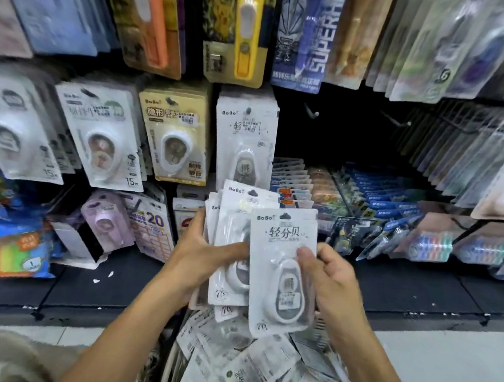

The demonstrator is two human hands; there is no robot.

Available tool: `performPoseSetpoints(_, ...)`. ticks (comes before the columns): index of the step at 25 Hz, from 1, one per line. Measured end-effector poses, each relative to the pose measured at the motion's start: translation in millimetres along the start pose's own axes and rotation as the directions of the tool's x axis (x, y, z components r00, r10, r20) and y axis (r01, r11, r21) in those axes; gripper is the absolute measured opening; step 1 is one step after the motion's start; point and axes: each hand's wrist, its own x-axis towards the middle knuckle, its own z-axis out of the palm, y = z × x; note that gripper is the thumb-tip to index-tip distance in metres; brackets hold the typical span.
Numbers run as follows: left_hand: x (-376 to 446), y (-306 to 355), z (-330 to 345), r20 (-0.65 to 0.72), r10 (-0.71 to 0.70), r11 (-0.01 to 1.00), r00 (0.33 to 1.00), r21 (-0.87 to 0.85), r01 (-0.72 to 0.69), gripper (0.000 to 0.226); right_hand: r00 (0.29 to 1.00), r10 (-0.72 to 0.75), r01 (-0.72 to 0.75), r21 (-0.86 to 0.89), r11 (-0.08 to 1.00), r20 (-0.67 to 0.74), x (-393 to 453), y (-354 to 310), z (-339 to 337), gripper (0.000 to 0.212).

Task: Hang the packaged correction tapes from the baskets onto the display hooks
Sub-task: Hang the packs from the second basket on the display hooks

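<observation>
Right now I have both hands in front of the display, each holding correction-tape packs. My right hand (333, 278) pinches one pack (283, 269) at its right edge, thumb on the front, so that grip is closed on it. The pack is a white card with a dark hang slot at the top, the "BoBo" mark in the upper left corner, large dark Chinese characters below that, and a clear blister holding a rounded white dispenser with a grey centre and a barcode sticker over it. My left hand (205, 252) grips a fanned stack (233, 216) of the same packs, fingers wrapped around its left side and the thumb across the front; the single pack overlaps the stack's right side. Below my hands, a basket (168, 363) holds a loose heap of packs (253, 370), mostly lying back side up with printed text showing. On the display, a matching white pack hangs on a hook (248, 110) just above the stack, beside a cream pack (175, 129) to its left. To the right of it two bare hooks (312, 112) stick out of the dark panel. Other packaged stationery hangs in rows all around, too blurred at the edges to read.
</observation>
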Motion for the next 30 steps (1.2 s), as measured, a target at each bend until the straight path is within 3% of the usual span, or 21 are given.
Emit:
performPoseSetpoints(2,-0.3,3.3,1.6,0.031,-0.018,0.994,0.999,-0.108,0.021,0.09,0.997,-0.041,0.039,-0.031,0.999,-0.063,-6.2,-11.2,16.4,0.022)
performPoseSetpoints(4,-0.3,4.5,-0.6,0.043,-0.032,0.982,0.999,-0.186,0.04,0.087,0.994,-0.024,0.03,0.051,0.998,-0.104,-8.7,-17.6,23.4,0.02)
performPoseSetpoints(7,-4.8,2.7,0.3,0.085,-0.055,0.974,0.995,-0.215,0.072,0.09,0.992,-0.009,0.022,0.099,0.995,-0.129,-7.7,-27.0,33.7,0.023)
performPoseSetpoints(11,-16.5,3.5,9.3,0.269,-0.151,0.98,0.951,-0.087,0.18,0.07,0.972,-0.201,0.16,-0.284,0.945,-0.121,1.2,-22.2,56.5,0.037)
performPoseSetpoints(12,-17.8,5.2,8.6,0.253,-0.168,0.98,0.953,-0.061,0.189,0.07,0.978,-0.177,0.146,-0.243,0.959,-0.111,3.4,-19.6,56.4,0.036)
performPoseSetpoints(15,-15.3,9.7,-2.3,0.113,-0.179,0.98,0.977,-0.067,0.187,0.063,0.99,0.038,-0.016,0.163,0.986,-0.133,9.5,21.9,35.4,0.015)
performPoseSetpoints(16,-14.7,9.9,-6.2,0.076,-0.186,0.979,0.98,-0.074,0.192,0.054,0.991,0.051,-0.045,0.054,0.998,-0.122,4.4,47.9,24.9,0.006)
performPoseSetpoints(17,-13.1,8.3,-9.8,0.046,-0.192,0.978,0.98,-0.072,0.195,0.045,0.999,0.039,-0.041,-0.235,0.971,-0.01,-6.1,78.9,16.1,0.022)
performPoseSetpoints(18,-12.1,5.6,-13.4,0.025,-0.198,0.977,0.98,-0.069,0.2,0.038,0.966,0.136,0.015,-0.571,0.821,0.22,-22.0,114.5,9.1,0.042)
performPoseSetpoints(19,-11.8,2.8,-15.8,0.017,-0.209,0.975,0.978,-0.075,0.21,0.035,0.836,0.346,0.158,-0.791,0.591,0.425,-40.1,152.9,4.8,0.061)
performPoseSetpoints(20,-12.5,1.2,-17.0,0.012,-0.221,0.971,0.975,-0.085,0.221,0.035,0.689,0.521,0.341,-0.859,0.381,0.504,-59.0,188.9,1.9,0.074)
performPoseSetpoints(21,-12.6,0.7,-18.2,0.014,-0.227,0.969,0.974,-0.095,0.227,0.035,0.602,0.599,0.465,-0.842,0.274,0.528,-74.6,215.6,0.7,0.078)
performPoseSetpoints(23,-12.6,1.3,-20.3,0.038,-0.222,0.966,0.974,-0.13,0.225,0.028,0.64,0.549,0.426,-0.842,0.33,0.538,-84.2,234.3,-0.5,0.063)
performPoseSetpoints(26,-9.3,7.2,-20.7,0.082,-0.187,0.955,0.979,-0.218,0.201,0.02,0.768,0.439,0.116,-0.775,0.622,0.467,-58.5,205.4,-5.9,0.026)
performPoseSetpoints(28,-9.0,18.2,-15.0,0.088,-0.152,0.956,0.984,-0.241,0.169,0.027,0.862,0.384,-0.109,-0.616,0.78,0.333,-36.5,166.6,-13.1,0.017)
performPoseSetpoints(30,-10.4,33.5,-9.7,0.078,-0.082,0.972,0.994,-0.215,0.097,0.05,0.938,0.28,-0.168,-0.441,0.882,0.202,-19.2,127.2,-24.6,0.018)
